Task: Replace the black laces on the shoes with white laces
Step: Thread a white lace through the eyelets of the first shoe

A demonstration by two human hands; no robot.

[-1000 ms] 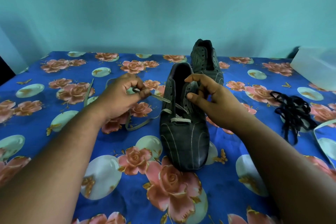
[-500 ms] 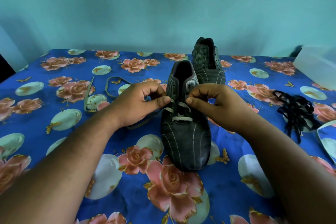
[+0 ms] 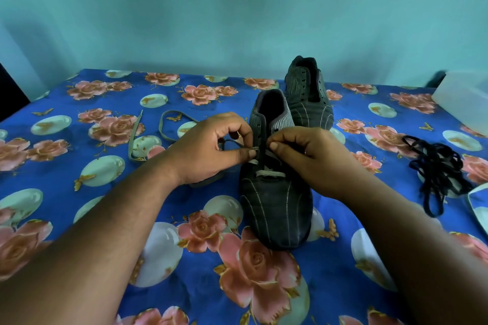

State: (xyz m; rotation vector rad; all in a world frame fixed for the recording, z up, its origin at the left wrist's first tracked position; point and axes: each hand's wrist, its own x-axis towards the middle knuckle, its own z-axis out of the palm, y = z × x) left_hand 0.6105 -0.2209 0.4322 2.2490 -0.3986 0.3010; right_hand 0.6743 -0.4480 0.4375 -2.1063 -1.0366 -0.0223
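Note:
A dark striped shoe stands toe toward me at the middle of the table, with a white lace crossing its lowest eyelets. My left hand pinches that lace's tip at the shoe's left eyelet row. My right hand pinches the shoe's right flap near the tongue. The lace's loose length trails over the cloth to the left. A second dark shoe, without laces, stands behind the first. The removed black laces lie in a tangle at the right.
A blue floral cloth covers the table. A pale translucent box sits at the far right. A light strip shows at the right edge. A teal wall rises behind.
Both hands have closed in on the shoe's eyelets. My left hand has carried the lace tip from out at the left up to the left eyelet row.

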